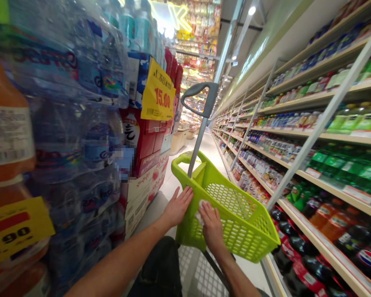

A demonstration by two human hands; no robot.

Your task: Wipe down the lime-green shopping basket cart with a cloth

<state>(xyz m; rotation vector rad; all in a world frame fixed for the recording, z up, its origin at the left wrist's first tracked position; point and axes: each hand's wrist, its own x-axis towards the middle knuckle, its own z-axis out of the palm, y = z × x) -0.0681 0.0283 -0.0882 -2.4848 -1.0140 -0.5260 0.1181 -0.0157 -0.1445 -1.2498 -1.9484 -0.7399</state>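
A lime-green shopping basket (187, 236) with perforated sides stands in front of me, a grey pull handle (207, 101) rising from it on a metal rod. My left hand (178, 205) lies with its fingers stretched out along the basket's near wall, just below the rod's base. To its right, my right hand (211, 225) presses a crumpled white tissue (200, 211) against the same green wall. The tissue is partly covered by the fingers. Through the basket's open top I see its perforated inside, with no goods visible there.
Shrink-wrapped water bottles (95, 140) and stacked cartons (148, 144) crowd the left, with a yellow price sign (158, 93) sticking out. Shelves of drinks (343, 173) line the right. A pale aisle floor (207, 144) runs off between them.
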